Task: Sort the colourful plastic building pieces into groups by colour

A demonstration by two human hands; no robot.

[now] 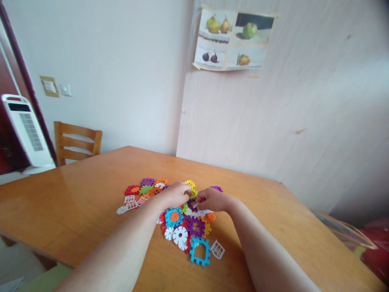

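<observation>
1. Lying nearest, at the pile's near edge, a blue square frame (199, 251) and a white grid tile (218, 249) sit loose on the tabletop (75, 211).
2. Over the pile of plastic tiles (182, 219), the left hand (174, 195) and right hand (212, 199) meet, each grip pinched on small pieces; which exactly, I cannot tell.
3. Beyond the pile, most tiles look unjoined, so much remains.
</observation>
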